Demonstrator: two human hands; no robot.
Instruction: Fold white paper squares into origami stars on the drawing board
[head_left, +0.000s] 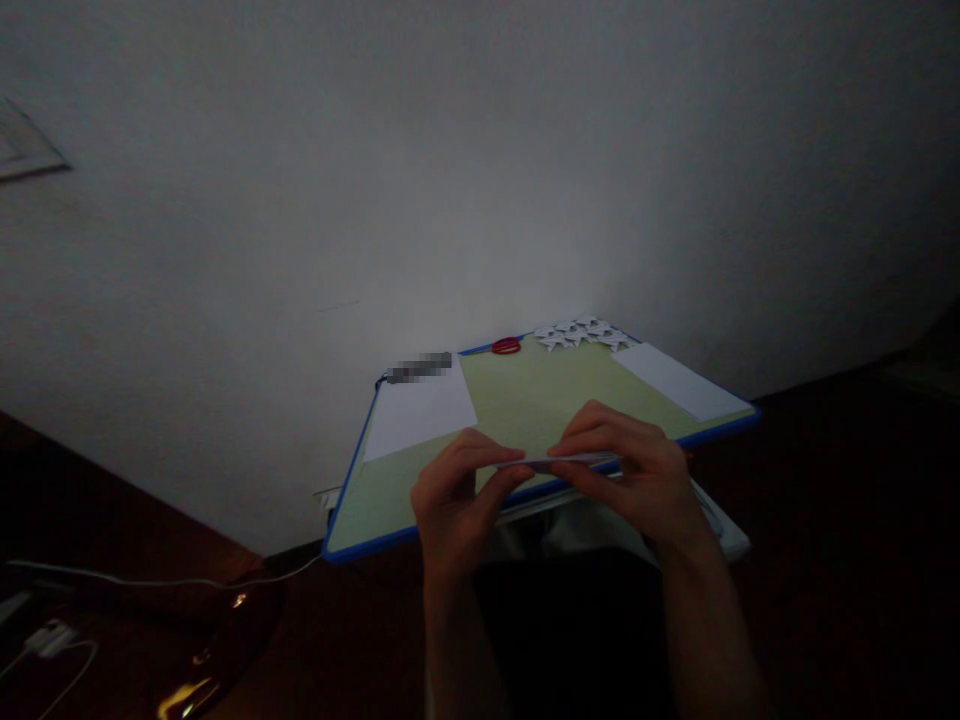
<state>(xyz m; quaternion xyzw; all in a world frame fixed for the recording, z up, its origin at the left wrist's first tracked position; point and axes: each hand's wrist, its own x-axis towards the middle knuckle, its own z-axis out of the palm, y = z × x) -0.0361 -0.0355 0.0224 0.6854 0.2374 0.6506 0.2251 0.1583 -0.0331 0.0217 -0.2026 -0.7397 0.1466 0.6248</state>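
Above the near edge of a small table, my left hand (461,485) and my right hand (634,470) pinch a thin white folded paper (538,462) between thumbs and fingers. The paper is seen nearly edge-on, so its shape is hard to make out. Each hand grips one end, with the fingertips close together. Several pointed folded white paper pieces (576,333) lie in a cluster at the table's far right. Left of them rest scissors with red handles (506,346).
The table (547,385) has a pale green top and a blue rim, against a grey wall. White sheets of paper lie at its left (424,410) and right (682,382). A blurred-out dark object is at the far left edge; a white cable (150,581) runs low on the left.
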